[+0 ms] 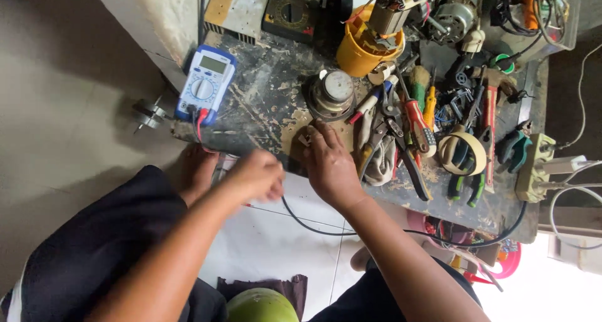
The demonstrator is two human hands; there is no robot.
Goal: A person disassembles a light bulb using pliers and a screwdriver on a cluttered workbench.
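Fingers (316, 134) of right hand (330, 165) touch small part (305, 139).

Soft daylight fills the scene and is strongest at the lower right, where the floor (552, 284) burns out to near white, while the upper left wall (56, 21) stays dim and grey. The left hand (257, 174) is smeared by motion blur, whereas the right hand (329, 162) and the tools on the worn surface (263, 102) look fairly sharp. Straight edges bow towards the corners from the wide lens, and shadows under the arms are faint and soft-edged.
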